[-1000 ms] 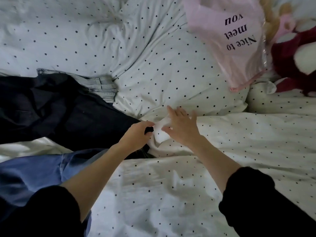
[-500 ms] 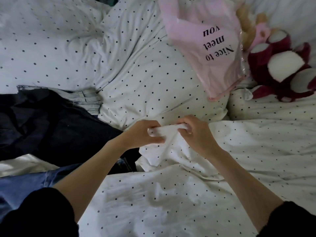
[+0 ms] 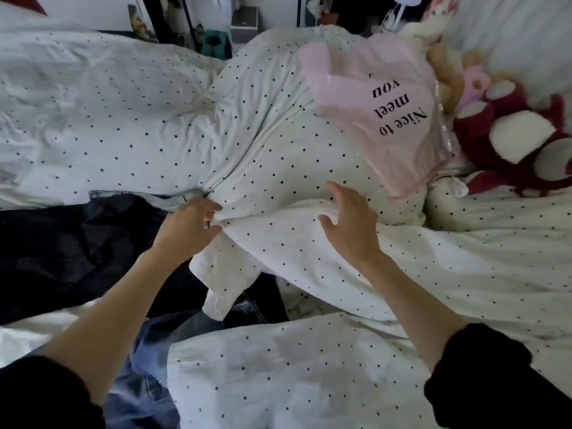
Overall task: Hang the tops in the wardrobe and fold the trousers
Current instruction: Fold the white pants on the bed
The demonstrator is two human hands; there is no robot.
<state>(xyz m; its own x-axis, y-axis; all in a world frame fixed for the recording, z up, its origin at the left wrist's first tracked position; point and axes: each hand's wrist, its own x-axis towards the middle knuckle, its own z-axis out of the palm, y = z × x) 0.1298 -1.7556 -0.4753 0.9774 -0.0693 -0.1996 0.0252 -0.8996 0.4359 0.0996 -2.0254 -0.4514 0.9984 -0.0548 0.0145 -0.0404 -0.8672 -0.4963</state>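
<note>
Left hand (image 3: 188,227): pinching a bunch of white dotted cloth at the fingertips, pulling it up and left.
Right hand (image 3: 349,224): fingers spread and relaxed, hovering just over the raised cloth, gripping nothing.
Hands: well apart now; half a second ago pressed close together, both gripping a small white fold.
White dotted top (image 3: 278,252): lifted into a ridge off the bed, one sleeve (image 3: 223,292) dangling toward the jeans; hard to separate from the matching duvet (image 3: 123,119), so the far edge is probably guessed at best.
Change: garment drawn out from a tight bundle into a long spread piece; right hand let go; camera tilted up, showing the far side of the room.
Meaning for the task: top is being shaken free of the bedding, likely the first step toward hanging it; no hanger in hand yet.
Dark trousers (image 3: 77,243): crumpled at the left, unfolded.
Blue jeans (image 3: 148,376): heaped at the near left, unfolded, partly under the left forearm.
Pale jeans (image 3: 167,198): only a waistband showing behind the left hand.
Pink bag (image 3: 380,119): lying on the pillow, beside a red plush toy (image 3: 510,140).
</note>
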